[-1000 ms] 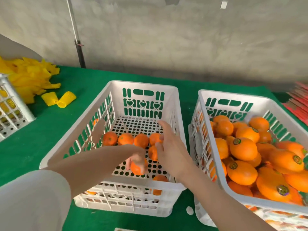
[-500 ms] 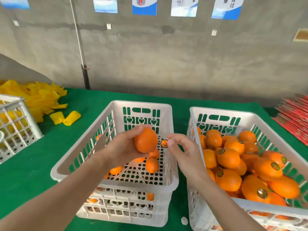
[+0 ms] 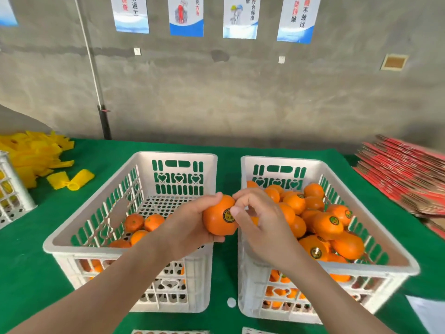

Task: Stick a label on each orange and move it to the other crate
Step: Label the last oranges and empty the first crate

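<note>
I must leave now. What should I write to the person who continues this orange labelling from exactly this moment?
Left hand: grips one orange above the gap between the crates.
Right hand: fingers curled, thumb on the label, which sits on that orange.
Left crate: a few oranges, no labels visible.
Right crate: many labelled oranges.
Done: label is on.
To do: put this orange in the right crate, then label the rest.
</note>
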`<state>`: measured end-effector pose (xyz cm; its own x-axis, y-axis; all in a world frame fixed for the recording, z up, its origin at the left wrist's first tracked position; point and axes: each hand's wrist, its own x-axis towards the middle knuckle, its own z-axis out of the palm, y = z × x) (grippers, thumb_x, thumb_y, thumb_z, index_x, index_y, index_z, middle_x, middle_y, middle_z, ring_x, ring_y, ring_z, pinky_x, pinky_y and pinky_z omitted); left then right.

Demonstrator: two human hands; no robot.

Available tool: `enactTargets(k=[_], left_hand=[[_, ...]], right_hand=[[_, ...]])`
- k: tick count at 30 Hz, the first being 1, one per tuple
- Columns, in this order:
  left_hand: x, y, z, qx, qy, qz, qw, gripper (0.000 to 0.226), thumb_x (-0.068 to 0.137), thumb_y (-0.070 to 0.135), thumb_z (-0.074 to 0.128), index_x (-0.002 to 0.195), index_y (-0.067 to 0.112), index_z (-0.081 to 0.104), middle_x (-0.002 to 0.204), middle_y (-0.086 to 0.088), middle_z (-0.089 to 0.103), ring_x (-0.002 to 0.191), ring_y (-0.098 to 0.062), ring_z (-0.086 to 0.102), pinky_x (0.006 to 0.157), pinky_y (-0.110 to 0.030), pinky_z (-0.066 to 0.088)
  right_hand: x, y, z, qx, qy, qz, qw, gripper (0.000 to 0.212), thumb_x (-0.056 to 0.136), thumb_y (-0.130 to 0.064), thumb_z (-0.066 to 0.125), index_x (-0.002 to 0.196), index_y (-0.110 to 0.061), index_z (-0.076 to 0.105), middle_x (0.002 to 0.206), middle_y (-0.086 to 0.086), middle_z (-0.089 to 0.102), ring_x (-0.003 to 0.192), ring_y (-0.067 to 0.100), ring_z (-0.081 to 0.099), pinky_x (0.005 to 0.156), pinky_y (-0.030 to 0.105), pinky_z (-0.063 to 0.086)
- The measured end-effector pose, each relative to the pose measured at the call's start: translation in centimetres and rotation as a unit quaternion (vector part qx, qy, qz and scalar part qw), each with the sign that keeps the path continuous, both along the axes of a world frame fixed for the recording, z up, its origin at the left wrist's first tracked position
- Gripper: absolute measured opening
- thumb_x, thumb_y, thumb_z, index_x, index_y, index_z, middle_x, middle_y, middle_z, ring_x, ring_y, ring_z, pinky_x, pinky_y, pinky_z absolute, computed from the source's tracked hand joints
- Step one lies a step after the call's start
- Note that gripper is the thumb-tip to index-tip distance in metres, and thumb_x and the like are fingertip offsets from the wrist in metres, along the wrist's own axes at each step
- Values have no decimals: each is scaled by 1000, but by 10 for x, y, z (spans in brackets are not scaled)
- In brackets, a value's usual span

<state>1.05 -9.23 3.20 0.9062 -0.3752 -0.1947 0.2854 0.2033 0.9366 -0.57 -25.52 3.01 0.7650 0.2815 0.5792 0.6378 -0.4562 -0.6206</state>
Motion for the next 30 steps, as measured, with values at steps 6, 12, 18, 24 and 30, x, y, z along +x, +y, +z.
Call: enactTargets(k=[6,12,18,24,30], left_hand=[[-12,-24,-5,-23,-4,-12,1000,70,70,42,68,128,6,54,98,-11,67,81,-22,64,80,-41,46],[-19,-36,-16,-12,-31,-4,999,54,71,43,67,115,13,59,101,-12,66,83,-25,62,77,-42,47],[-27,-60,-23,-40,4,13,999,43,74,38,61,110,15,65,107,-13,70,84,-24,70,65,-36,56],[-32,-117,-13,7,-45,-27,999,46,97,50,30,124,23,55,119,-3,66,105,-22,66,83,-39,55],[-26,-130,-30,137,-65,98,984,22,101,27,37,101,20,59,107,-2,64,99,-19,63,89,-37,51]], right_hand=[[-20,-14,-6,8,-61,-77,995,12,88,-15,59,79,-9,54,89,3,57,85,14,52,73,32,45],[-41,-23,-20,81,-23,-87,993,9,88,-29,55,96,-27,51,95,-5,57,87,10,55,70,34,51],[-42,-46,-23,97,151,-22,984,63,78,-53,55,134,-36,34,125,-17,47,111,-9,45,88,16,45],[-18,-98,-12,-32,99,-101,989,71,64,-28,80,124,-29,43,110,-15,47,98,2,48,74,7,36],[43,-201,-15,-245,309,-261,881,35,64,-20,74,88,-10,52,82,3,59,82,21,63,66,36,56]])
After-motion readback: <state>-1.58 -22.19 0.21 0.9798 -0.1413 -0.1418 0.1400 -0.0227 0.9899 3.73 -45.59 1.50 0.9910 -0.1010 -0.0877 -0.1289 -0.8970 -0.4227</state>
